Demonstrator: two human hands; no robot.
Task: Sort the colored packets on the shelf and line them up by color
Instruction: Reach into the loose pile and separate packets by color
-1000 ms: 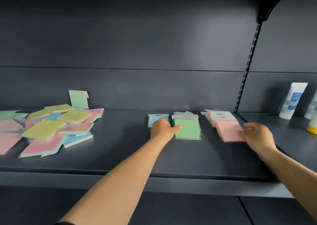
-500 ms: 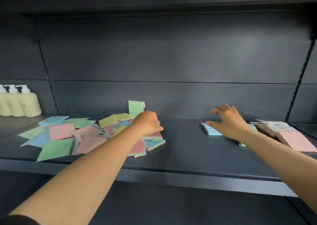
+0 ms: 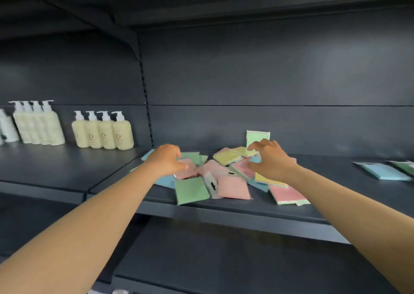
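The jumbled heap of colored packets (image 3: 220,174) lies on the dark shelf (image 3: 235,206), pink, green, yellow and blue overlapping every which way. I see a green packet (image 3: 191,190) and a pink packet (image 3: 234,187) at the heap's front edge, a yellow packet (image 3: 226,157) near the back, and one pale green packet (image 3: 257,137) standing upright against the rear panel. My left hand (image 3: 167,160) rests on the left of the heap, fingers curled down onto a pink packet (image 3: 187,170); I cannot tell whether that grip has actually closed on it. My right hand (image 3: 270,161) hovers over the heap's right side, fingers spread apart and holding nothing. Well off to the right lies a blue packet (image 3: 383,170), with a dark green one (image 3: 404,167) just beside it. Cream pump bottles (image 3: 104,132) stand on the neighbouring shelf to the left.
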